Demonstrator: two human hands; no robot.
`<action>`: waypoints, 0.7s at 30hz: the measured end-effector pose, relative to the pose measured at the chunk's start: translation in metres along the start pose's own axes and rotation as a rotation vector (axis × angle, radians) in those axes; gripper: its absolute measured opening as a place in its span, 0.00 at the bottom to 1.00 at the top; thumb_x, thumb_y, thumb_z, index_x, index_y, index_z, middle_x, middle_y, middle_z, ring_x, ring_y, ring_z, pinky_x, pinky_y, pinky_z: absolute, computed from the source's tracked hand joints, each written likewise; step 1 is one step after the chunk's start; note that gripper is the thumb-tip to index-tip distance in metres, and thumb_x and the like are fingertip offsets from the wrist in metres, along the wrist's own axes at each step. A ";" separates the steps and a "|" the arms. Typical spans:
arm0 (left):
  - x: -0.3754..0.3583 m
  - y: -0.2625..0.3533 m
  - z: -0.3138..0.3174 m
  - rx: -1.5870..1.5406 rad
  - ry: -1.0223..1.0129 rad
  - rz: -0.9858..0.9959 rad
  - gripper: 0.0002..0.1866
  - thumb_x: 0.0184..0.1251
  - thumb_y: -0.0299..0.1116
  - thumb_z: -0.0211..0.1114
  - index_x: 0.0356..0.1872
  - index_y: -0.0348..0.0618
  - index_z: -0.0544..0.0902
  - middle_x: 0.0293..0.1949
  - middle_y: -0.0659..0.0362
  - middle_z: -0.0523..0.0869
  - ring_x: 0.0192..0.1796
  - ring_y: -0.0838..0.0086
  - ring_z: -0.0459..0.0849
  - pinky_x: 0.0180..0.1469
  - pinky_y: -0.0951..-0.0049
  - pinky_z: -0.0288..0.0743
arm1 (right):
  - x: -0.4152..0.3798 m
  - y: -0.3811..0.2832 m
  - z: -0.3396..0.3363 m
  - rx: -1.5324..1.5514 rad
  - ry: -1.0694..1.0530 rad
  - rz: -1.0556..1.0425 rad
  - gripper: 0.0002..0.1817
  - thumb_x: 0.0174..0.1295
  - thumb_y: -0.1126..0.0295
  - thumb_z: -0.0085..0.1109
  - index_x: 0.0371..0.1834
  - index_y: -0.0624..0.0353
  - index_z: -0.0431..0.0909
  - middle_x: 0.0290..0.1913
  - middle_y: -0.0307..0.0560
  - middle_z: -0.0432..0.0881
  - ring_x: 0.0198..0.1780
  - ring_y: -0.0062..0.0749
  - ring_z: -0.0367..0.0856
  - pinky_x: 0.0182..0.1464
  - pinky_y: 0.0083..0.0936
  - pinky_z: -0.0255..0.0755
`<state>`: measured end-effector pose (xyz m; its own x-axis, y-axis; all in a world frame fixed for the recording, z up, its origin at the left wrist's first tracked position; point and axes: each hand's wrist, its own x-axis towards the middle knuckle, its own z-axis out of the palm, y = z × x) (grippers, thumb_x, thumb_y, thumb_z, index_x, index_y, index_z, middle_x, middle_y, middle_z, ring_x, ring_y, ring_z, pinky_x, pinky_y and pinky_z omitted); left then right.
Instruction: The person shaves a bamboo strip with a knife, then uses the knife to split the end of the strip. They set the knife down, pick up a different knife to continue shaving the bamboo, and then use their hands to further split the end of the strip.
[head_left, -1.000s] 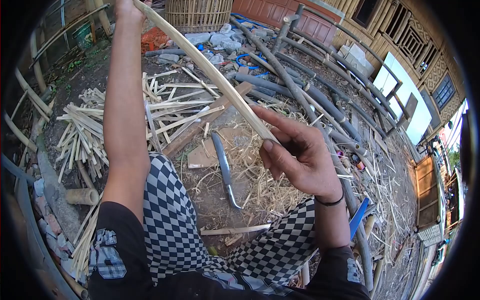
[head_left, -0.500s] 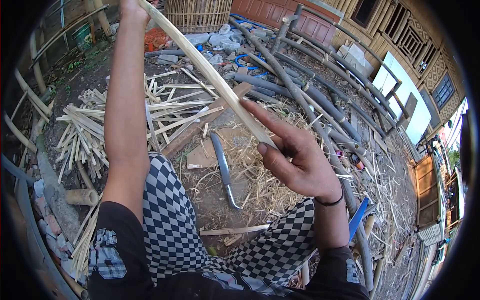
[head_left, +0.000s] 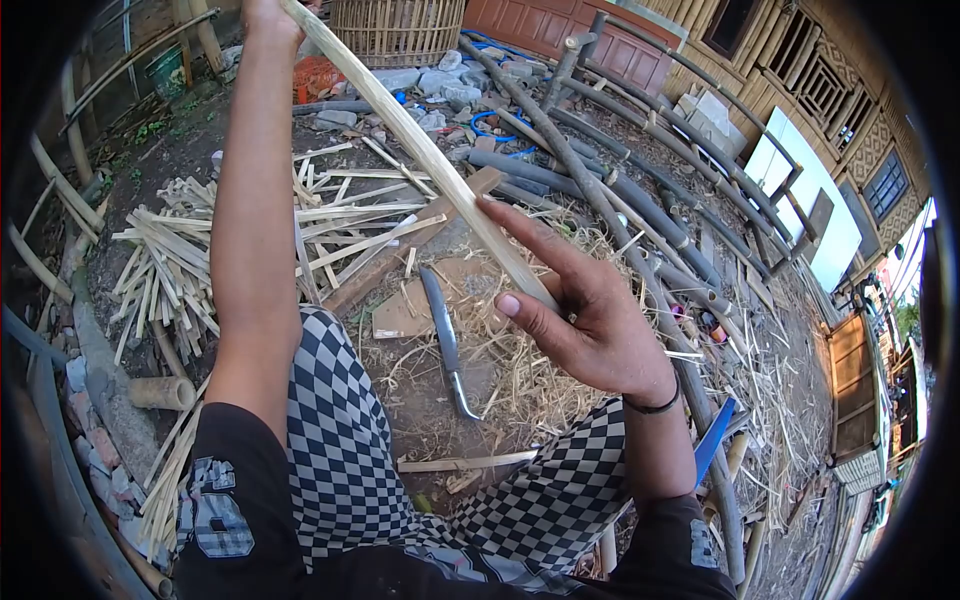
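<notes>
A long pale bamboo strip point(head_left: 420, 145) slants from the top of the view down to the middle. My left hand point(head_left: 272, 22), partly cut off by the top edge, is closed round its far end. The near end lies in my right hand point(head_left: 595, 325), its index finger stretched along the strip, thumb lifted off it and the other fingers curled underneath, partly hidden. Below, on the ground between my legs, rests a knife point(head_left: 446, 335) with a broad grey blade and a shiny, hooked handle. Beside the blade is a flat brown board point(head_left: 400, 312).
Split bamboo strips point(head_left: 170, 255) are piled at the left. Thin shavings point(head_left: 540, 375) cover the ground ahead. Dark bamboo poles point(head_left: 640, 200) run diagonally at right, and a woven basket point(head_left: 395, 30) stands behind stones. A blue blade-like object point(head_left: 713, 440) is by my right wrist.
My right thumb has lifted away from the strip and now points outward. The strip and my left hand have barely moved.
</notes>
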<state>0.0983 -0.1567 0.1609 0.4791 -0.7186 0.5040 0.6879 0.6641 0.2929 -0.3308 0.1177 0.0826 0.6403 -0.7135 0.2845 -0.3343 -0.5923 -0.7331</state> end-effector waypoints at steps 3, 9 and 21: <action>-0.006 0.008 0.001 -0.004 -0.016 0.000 0.16 0.75 0.44 0.45 0.26 0.51 0.68 0.18 0.65 0.64 0.17 0.74 0.62 0.19 0.69 0.61 | -0.002 0.001 -0.001 0.064 0.020 0.021 0.31 0.70 0.68 0.59 0.76 0.58 0.62 0.30 0.35 0.80 0.22 0.08 0.64 0.24 0.16 0.59; -0.010 0.015 -0.001 -0.007 0.010 -0.028 0.17 0.76 0.44 0.44 0.25 0.51 0.67 0.18 0.66 0.64 0.17 0.74 0.62 0.19 0.69 0.61 | -0.003 -0.002 -0.008 -0.003 -0.027 0.049 0.29 0.71 0.69 0.57 0.75 0.58 0.63 0.26 0.33 0.77 0.22 0.07 0.65 0.24 0.15 0.58; -0.017 -0.034 0.022 -0.002 -0.008 -0.110 0.12 0.69 0.39 0.50 0.23 0.53 0.66 0.16 0.66 0.63 0.15 0.75 0.63 0.17 0.71 0.59 | 0.003 0.002 0.002 -0.046 0.026 0.076 0.30 0.71 0.70 0.58 0.76 0.56 0.63 0.20 0.29 0.72 0.22 0.08 0.63 0.25 0.14 0.58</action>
<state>0.0549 -0.1625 0.1598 0.3963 -0.7853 0.4757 0.7371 0.5811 0.3451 -0.3278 0.1154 0.0810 0.5938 -0.7662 0.2456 -0.4132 -0.5524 -0.7240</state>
